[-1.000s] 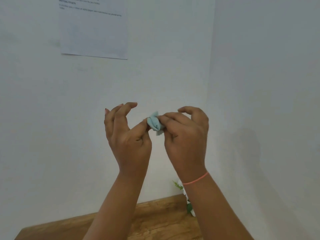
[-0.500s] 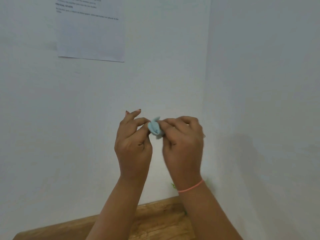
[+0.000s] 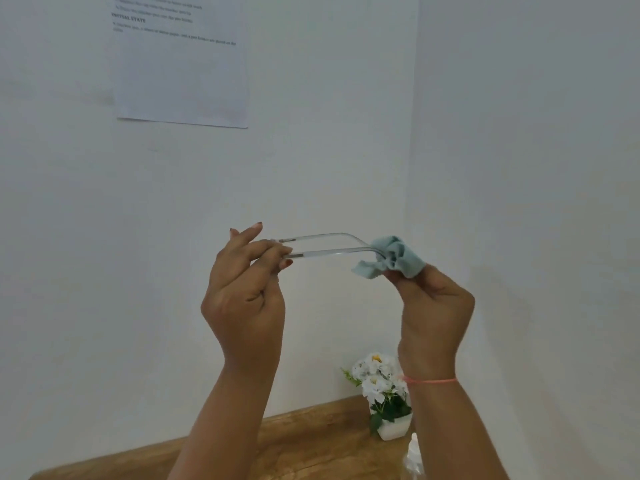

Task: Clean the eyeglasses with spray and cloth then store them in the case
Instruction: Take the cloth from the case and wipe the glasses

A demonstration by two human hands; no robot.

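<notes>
While the eyeglasses (image 3: 332, 251) are held up before the wall (image 3: 104, 237), only their two clear temple arms are seen, stretched side by side toward three o'clock. Their front end is pinched in the curled fingers of the left hand (image 3: 246, 289), at nine o'clock. The arm tips are wrapped in the pale blue cloth (image 3: 394, 258), which is clamped from below by the right hand (image 3: 433, 306). Down at five o'clock, a pot of white flowers (image 3: 384, 393) is set on the wooden table (image 3: 311, 434); at eleven o'clock, a printed sheet (image 3: 180, 64) is stuck up.
</notes>
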